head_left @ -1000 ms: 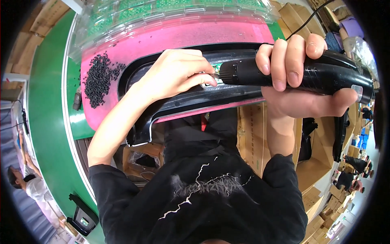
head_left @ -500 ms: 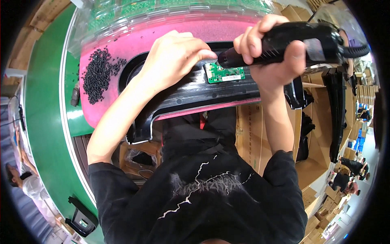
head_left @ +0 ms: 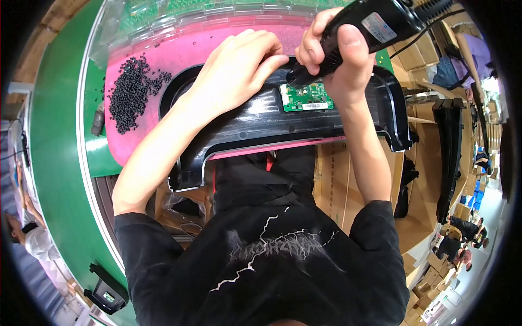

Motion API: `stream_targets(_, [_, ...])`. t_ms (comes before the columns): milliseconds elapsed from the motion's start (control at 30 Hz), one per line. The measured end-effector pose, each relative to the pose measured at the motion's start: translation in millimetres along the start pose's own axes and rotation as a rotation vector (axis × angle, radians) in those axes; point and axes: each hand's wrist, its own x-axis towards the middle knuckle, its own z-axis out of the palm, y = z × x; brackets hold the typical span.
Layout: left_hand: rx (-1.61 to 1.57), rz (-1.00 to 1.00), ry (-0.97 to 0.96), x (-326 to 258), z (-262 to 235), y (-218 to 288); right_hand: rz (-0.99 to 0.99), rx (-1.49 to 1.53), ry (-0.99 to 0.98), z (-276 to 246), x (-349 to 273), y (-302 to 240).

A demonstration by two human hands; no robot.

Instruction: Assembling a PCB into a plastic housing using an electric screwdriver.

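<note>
We record 2 hands at work over a black plastic housing [head_left: 250, 122], which lies across the centre of the frame on a pink mat [head_left: 122, 152]. Inside it, just right of centre, sits 1 green circuit board [head_left: 298, 99]. At upper right, the right hand [head_left: 345, 60] grips a black power tool [head_left: 376, 30], fingers wrapped around the body, thumb pressed along it; the nose points down-left at the board's upper edge, and we cannot tell whether it touches. At upper centre, the left hand [head_left: 242, 68] has its fingers curled, thumb and forefinger close together near the nose; we cannot tell whether they pinch anything. We note 1 pile of small black pieces [head_left: 129, 98] at upper left.
</note>
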Motion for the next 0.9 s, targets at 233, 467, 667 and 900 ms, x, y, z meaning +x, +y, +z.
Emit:
stream_targets(233, [0.054, 0.095, -0.085, -4, 1, -5, 0.037, -0.004, 0.054, 7, -8, -7])
stream_targets(467, [0.139, 0.183, -0.280, -4, -2, 1, -0.140, 0.331, 0.202, 4, -17, -33])
stream_targets(667, [-0.099, 0.243, -0.182, -6, 0, -2, -0.231, 0.402, 0.130, -1, -19, -46])
stream_targets(900, [-0.191, 0.236, -0.172, -2, -5, 11, -0.175, 0.407, 0.220, 5, -26, -51])
